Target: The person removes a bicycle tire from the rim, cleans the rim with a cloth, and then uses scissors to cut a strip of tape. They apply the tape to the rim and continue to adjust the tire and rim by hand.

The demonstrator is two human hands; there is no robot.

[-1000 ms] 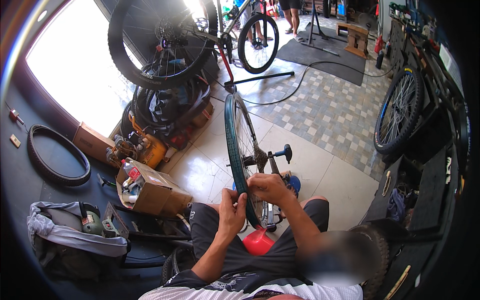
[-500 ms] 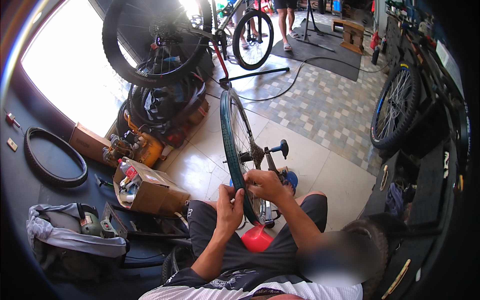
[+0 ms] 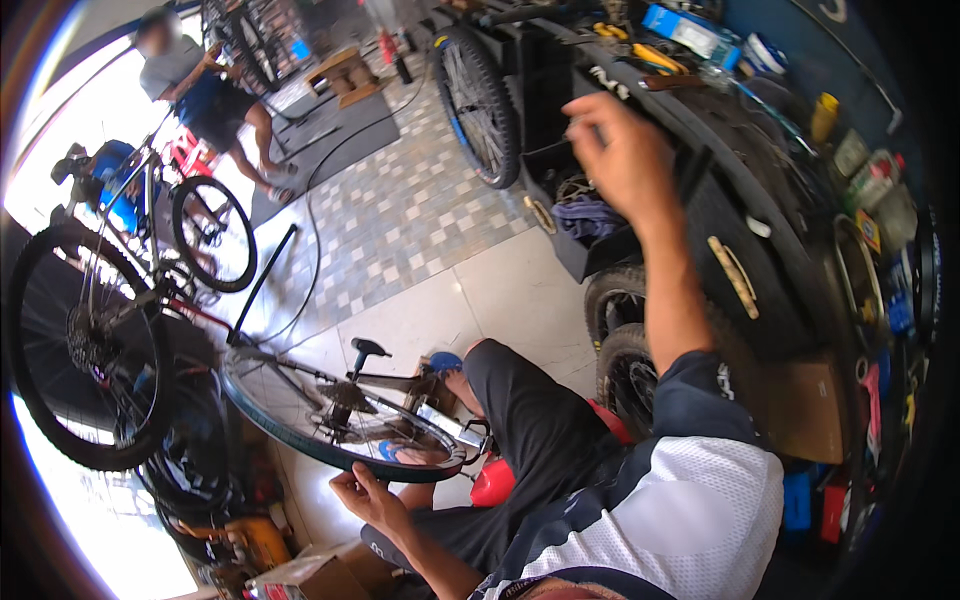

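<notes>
A bicycle wheel (image 3: 300,447) with a dark teal band round its outer edge stands tilted in a truing stand (image 3: 370,348) with a black T-shaped handle. My left hand (image 3: 372,500) pinches the wheel's near edge between thumb and curled fingers. Raised out to the right, my right hand (image 3: 625,155) is off the wheel, its fingers apart and slightly blurred, with nothing seen in them. It hangs in front of the black workbench, above an open drawer (image 3: 560,240) with a bluish cloth (image 3: 590,214). A red bowl-like thing (image 3: 492,484) sits below the wheel by my leg.
A bicycle (image 3: 150,290) stands at the left. At the back a person (image 3: 215,95) stands on a dark mat (image 3: 350,135). A wheel with a knobbly tyre (image 3: 505,150) leans against the bench. Tools and bottles crowd the bench top. More tyres (image 3: 612,300) stand below it.
My view has swung to the right. My right hand has let go of the wheel and moved up and right toward the bench. My left hand stays at the wheel's edge.
</notes>
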